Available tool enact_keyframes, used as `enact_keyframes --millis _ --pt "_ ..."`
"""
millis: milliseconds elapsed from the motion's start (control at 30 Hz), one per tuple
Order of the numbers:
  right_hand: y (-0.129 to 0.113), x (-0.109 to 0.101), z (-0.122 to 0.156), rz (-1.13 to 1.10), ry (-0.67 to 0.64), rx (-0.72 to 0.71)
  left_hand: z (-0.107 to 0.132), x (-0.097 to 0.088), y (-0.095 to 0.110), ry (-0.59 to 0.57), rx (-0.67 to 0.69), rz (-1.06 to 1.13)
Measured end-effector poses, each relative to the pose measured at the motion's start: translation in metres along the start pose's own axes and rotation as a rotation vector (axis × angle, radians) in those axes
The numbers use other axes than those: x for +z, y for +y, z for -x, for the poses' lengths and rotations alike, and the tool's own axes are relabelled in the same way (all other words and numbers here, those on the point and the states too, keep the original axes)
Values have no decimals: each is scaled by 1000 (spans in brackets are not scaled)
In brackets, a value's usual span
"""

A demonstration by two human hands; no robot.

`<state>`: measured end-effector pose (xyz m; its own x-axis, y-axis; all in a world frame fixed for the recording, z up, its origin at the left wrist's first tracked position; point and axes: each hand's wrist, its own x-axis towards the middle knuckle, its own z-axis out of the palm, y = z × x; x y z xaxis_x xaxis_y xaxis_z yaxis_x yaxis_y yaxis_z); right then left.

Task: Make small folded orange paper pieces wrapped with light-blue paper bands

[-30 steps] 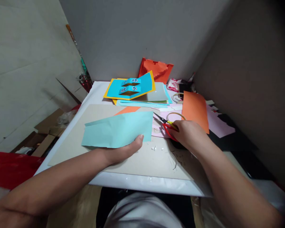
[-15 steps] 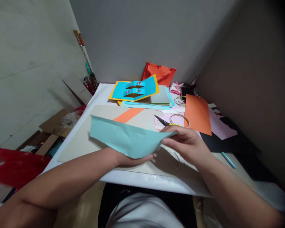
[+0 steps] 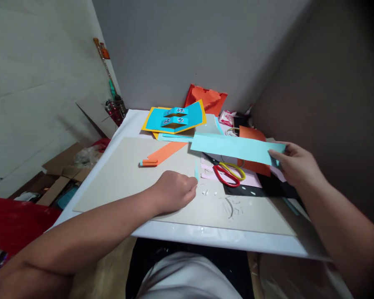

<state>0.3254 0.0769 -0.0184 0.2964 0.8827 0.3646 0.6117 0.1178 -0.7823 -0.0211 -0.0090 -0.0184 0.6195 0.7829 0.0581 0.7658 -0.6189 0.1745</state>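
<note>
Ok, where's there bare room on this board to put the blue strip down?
The left of the beige board is bare, between the orange strip and your left hand. A smaller patch lies along the front edge, right of the paper scraps. It's crowded back right, around the scissors and pink paper.

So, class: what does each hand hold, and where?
Right hand: a light blue paper strip, by its right end. Left hand: a small blue sliver at the fingertips, hold unclear.
</note>
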Motion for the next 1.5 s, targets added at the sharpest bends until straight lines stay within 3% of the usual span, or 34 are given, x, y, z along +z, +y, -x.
enact_keyframes --millis 167,400,567,733,1000,1200,1367,1500 --pt "15 0 -8 147 -64 92 1 1 3 -54 -44 -30" --pt "-5 -4 -3 251 -29 -129 0 -1 4 -141 -63 -70" --pt "-18 -18 14 324 -155 -154 0 -4 2 -179 -47 -98" --pt "-5 -25 23 451 -294 -247 2 -6 5 -196 -14 -121" --pt "14 -5 27 667 -467 -468 2 -7 9 -190 24 -151" --pt "12 2 10 783 -384 -461 4 -6 6 -173 57 -176" --pt "2 11 13 688 -386 -538 5 -5 6 -164 77 -180" --pt "-22 27 31 496 -460 -613 5 -5 4 -166 94 -182"
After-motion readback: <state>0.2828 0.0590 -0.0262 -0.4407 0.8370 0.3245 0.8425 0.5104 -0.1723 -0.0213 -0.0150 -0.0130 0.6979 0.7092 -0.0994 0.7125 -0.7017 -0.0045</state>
